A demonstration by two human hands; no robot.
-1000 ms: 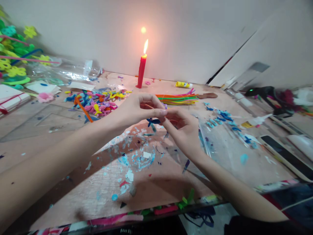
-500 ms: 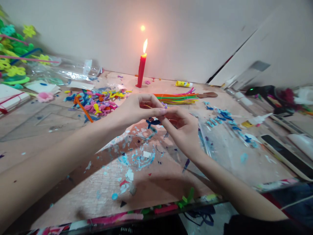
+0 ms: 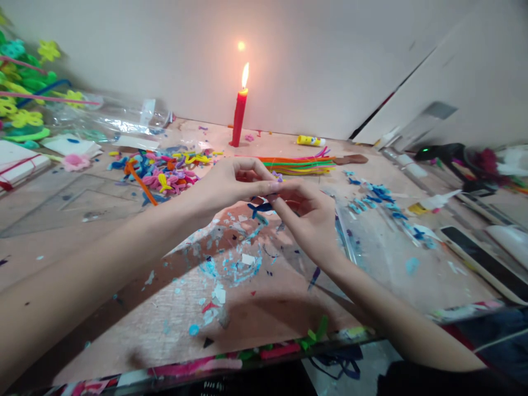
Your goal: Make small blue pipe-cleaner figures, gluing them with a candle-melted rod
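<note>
Fingertips of both hands meet in a pinch over the middle of the table. My left hand (image 3: 243, 179) is closed, its thumb and forefinger pressed together; what lies between them is hidden. My right hand (image 3: 309, 214) is closed too, and its thumb and forefinger touch a dark blue fish-shaped pipe cleaner piece (image 3: 259, 208) just below the fingertips. A small purple bit (image 3: 278, 176) shows just above the tips. Behind the hands lies a bundle of orange, green and yellow pipe cleaners (image 3: 301, 165).
A lit red candle (image 3: 238, 118) stands upright near the wall. Colourful fuzzy pieces (image 3: 173, 170) are heaped at left, blue ones (image 3: 379, 192) at right. A glue bottle (image 3: 433, 203), a yellow glue stick (image 3: 311, 141) and a dark-topped long object (image 3: 482, 261) lie about.
The dark blue fish-shaped piece has turned and shifted slightly below the fingertips, with a light blue piece now showing more plainly beneath it. Both hands stay almost in the same place.
</note>
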